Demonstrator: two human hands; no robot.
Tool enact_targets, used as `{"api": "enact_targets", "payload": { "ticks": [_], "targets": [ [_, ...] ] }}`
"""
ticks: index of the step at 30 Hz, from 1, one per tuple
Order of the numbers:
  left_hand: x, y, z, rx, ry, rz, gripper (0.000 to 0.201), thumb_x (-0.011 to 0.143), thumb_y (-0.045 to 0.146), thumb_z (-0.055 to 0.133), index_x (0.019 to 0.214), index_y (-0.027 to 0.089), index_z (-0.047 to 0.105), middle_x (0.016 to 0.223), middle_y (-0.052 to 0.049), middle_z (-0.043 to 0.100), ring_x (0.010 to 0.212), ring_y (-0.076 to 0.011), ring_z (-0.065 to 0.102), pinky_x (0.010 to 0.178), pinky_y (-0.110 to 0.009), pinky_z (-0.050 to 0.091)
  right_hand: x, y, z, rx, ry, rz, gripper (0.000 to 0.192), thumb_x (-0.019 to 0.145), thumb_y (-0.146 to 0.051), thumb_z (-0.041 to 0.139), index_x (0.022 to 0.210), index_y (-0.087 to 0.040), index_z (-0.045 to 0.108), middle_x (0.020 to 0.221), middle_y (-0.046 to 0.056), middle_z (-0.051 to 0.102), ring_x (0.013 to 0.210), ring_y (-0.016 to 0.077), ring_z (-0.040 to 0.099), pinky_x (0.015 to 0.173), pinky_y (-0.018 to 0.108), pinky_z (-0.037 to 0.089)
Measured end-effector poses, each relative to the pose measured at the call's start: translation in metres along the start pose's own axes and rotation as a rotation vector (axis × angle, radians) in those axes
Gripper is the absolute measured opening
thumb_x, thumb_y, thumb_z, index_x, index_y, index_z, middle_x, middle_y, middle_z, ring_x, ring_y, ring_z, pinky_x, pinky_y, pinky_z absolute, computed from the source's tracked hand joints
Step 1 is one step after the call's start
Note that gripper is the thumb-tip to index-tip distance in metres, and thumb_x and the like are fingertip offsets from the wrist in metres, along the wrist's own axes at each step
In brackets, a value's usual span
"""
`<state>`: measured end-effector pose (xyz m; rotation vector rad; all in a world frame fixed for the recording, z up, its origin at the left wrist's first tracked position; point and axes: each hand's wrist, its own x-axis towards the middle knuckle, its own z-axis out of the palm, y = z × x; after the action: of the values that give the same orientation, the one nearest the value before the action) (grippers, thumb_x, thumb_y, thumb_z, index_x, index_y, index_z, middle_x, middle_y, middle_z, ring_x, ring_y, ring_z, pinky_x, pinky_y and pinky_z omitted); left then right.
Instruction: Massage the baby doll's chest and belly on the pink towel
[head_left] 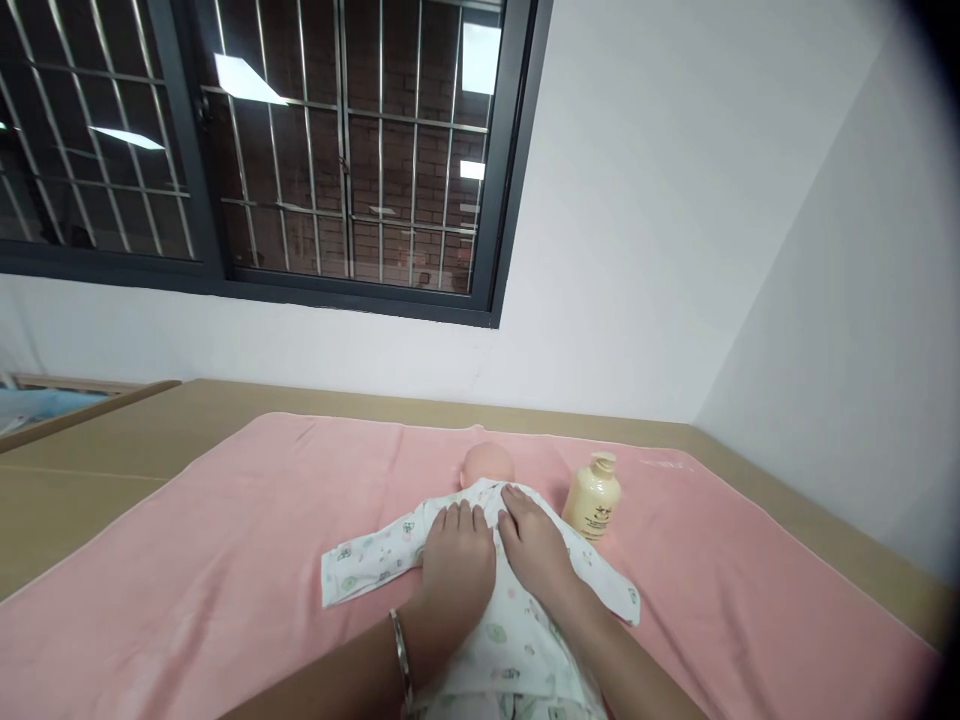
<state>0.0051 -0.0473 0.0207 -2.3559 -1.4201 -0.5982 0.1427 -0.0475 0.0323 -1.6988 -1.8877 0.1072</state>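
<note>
A baby doll in a white printed outfit lies on a pink blanket, its head away from me and its sleeves spread to both sides. No facial features show on the head. My left hand, below a silver bangle, rests flat on the upper left of the outfit, fingers extended. On the upper right, near the collar, my right hand also lies flat with its fingers stretched out. Neither hand grasps anything. A pale yellow pump bottle stands on the blanket, right of the doll.
The blanket covers much of a wooden surface set against a white wall. A dark-framed window with metal bars is above. At the far left, something light blue lies beyond a wooden edge.
</note>
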Motion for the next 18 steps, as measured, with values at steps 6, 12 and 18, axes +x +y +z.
{"api": "enact_targets", "payload": {
  "ticks": [6,12,18],
  "targets": [
    [0.005,-0.008,0.006,-0.145,0.027,-0.043,0.041,0.089,0.019,0.040,0.123,0.005,0.057,0.125,-0.023,0.061,0.119,-0.0343,0.055,0.102,-0.048,0.041,-0.001,0.003,0.004,-0.036,-0.079,-0.047,0.057,0.094,-0.031,0.038,0.146,-0.009,0.036,0.153,0.014,0.030,0.143,0.0277,0.023,0.117,0.045,0.021],
    [0.025,-0.033,0.022,-0.327,-0.064,-0.088,0.043,0.094,0.033,0.037,0.124,0.011,0.058,0.131,-0.017,0.059,0.126,-0.0292,0.052,0.106,-0.046,0.039,-0.009,-0.014,0.003,-0.098,-0.081,-0.003,0.052,0.095,-0.028,0.032,0.142,-0.008,0.043,0.149,0.015,0.039,0.141,0.0283,0.030,0.115,0.045,0.025],
    [0.029,-0.038,0.028,-0.408,-0.086,-0.194,0.048,0.093,0.038,0.039,0.128,0.010,0.055,0.137,-0.017,0.054,0.132,-0.0283,0.047,0.109,-0.045,0.037,-0.023,-0.035,-0.005,-0.163,-0.183,0.011,0.053,0.093,-0.022,0.033,0.142,-0.002,0.042,0.146,0.020,0.040,0.139,0.0319,0.033,0.112,0.046,0.032]
  ]
}}
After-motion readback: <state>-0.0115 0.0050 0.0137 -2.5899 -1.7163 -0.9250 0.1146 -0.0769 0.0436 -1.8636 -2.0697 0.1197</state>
